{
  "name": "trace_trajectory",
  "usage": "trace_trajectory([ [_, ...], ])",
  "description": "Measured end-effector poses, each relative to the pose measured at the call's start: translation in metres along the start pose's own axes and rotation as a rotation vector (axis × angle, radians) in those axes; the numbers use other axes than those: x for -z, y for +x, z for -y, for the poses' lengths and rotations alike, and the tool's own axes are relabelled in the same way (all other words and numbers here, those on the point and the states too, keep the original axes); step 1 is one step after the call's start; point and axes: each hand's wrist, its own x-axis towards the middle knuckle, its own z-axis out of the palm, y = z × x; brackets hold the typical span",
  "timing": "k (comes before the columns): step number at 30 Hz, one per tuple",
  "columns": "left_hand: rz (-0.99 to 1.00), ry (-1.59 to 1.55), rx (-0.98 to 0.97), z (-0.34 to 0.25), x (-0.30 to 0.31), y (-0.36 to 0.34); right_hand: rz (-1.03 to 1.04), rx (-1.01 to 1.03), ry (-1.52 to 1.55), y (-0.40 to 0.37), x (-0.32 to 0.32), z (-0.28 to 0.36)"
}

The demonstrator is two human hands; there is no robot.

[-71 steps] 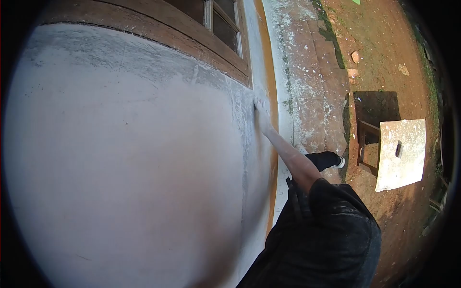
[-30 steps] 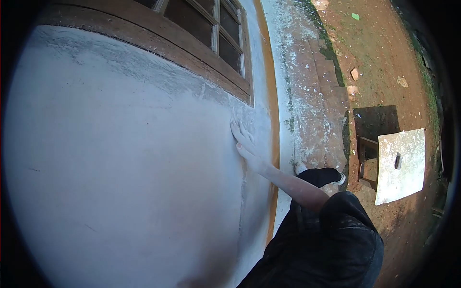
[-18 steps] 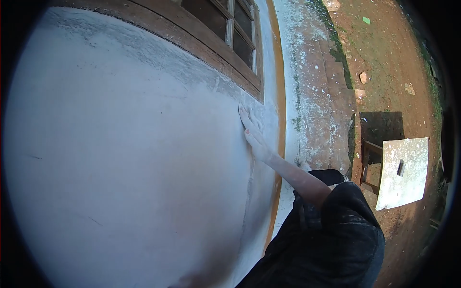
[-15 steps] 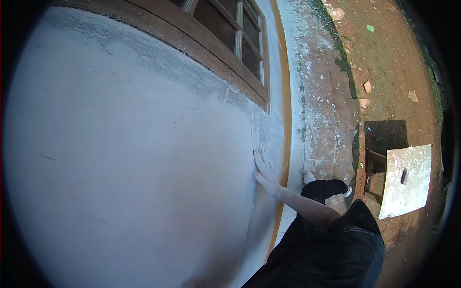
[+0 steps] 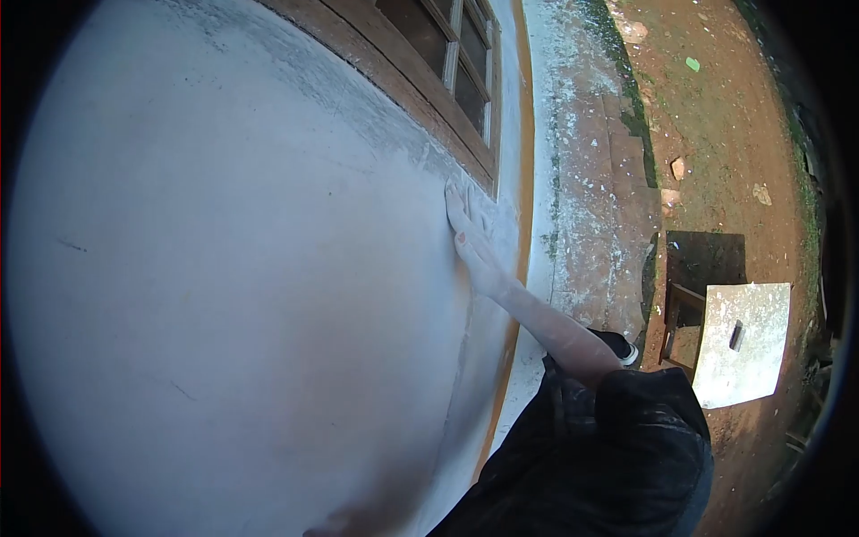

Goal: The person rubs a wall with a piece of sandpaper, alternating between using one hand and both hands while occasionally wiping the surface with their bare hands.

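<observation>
My right hand [image 5: 472,237] lies against the pale wall [image 5: 224,268], its fingers stretched out and the thumb apart from them. It sits just below the corner of a wooden window frame [image 5: 438,134]. Whitish dust coats the hand and forearm, and what is under the palm is hidden. A dark sleeve covers the upper arm. Down at the bottom edge, a brownish sliver of what looks like my left hand [image 5: 338,523] shows beside a shadow on the wall; its fingers are out of sight.
To the right stands a stool with a white, slotted top [image 5: 743,345]. A paint-spattered paved strip [image 5: 591,197] runs along the wall's foot, with an ochre band [image 5: 526,179] beside it. Beyond lies reddish dirt ground [image 5: 716,143] with stones. My shoe [image 5: 630,354] rests near the paving's edge.
My right hand has slid up the wall towards the window corner, with the arm more stretched out. The view has shifted slightly, and the brownish sliver has appeared at the bottom.
</observation>
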Motion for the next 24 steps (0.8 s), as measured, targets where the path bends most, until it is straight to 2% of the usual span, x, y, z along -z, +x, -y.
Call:
trace_trajectory([
  [3,-0.076,-0.048,0.051,0.004,-0.008,-0.006,-0.042,0.008,0.111,0.009,-0.006,-0.006],
  [6,-0.014,-0.052,0.095,0.004,-0.002,-0.010,0.022,-0.012,-0.070,-0.081,-0.032,-0.028],
  [8,-0.027,-0.040,0.111,0.000,-0.005,-0.006,0.133,-0.132,-0.163,-0.113,-0.033,-0.026],
  [10,-0.023,-0.018,0.111,0.003,-0.005,-0.003,0.077,-0.133,-0.136,-0.089,-0.031,-0.025],
  [12,-0.194,-0.079,0.071,0.004,-0.016,-0.004,0.017,-0.100,-0.108,-0.045,-0.018,-0.020],
  [14,-0.187,-0.070,0.072,0.004,-0.014,-0.002,-0.119,-0.208,-0.147,-0.010,-0.007,-0.002],
  [19,-0.202,-0.199,0.082,0.012,-0.014,-0.008,-0.170,-0.265,-0.071,0.005,-0.009,-0.017],
  [22,-0.215,-0.246,0.107,0.016,-0.016,-0.013,-0.202,-0.244,-0.046,0.008,-0.014,0.000],
  [24,-0.382,-0.262,0.111,0.016,-0.023,-0.015,-0.238,-0.212,-0.011,0.018,-0.017,0.016],
])
